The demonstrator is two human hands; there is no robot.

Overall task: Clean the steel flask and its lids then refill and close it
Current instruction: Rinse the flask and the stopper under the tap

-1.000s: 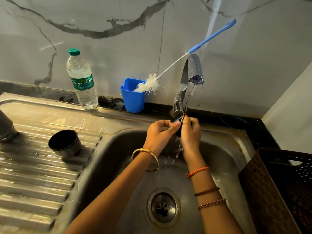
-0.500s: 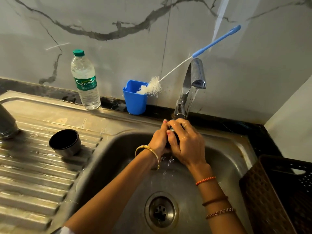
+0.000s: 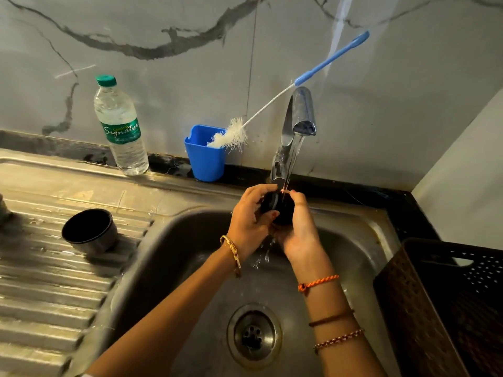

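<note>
I'm at the lid-rinsing step: my left hand (image 3: pixel 249 217) and right hand (image 3: pixel 298 229) both curl round the small black lid (image 3: pixel 277 206), held over the sink (image 3: pixel 174 240) under the running tap (image 3: pixel 302 115). The cup lid (image 3: pixel 88 231) sits on the ribbed drainboard. Next, I judge, the lid needs turning so water reaches every side.

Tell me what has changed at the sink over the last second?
Both hands have kept the small black lid under the running tap, but they turned it: the right hand, which covered it from above half a second ago, now cups it from below, and the left hand wraps it from the side, so the lid shows. The black cup, water bottle and bottle brush stayed put.
</note>
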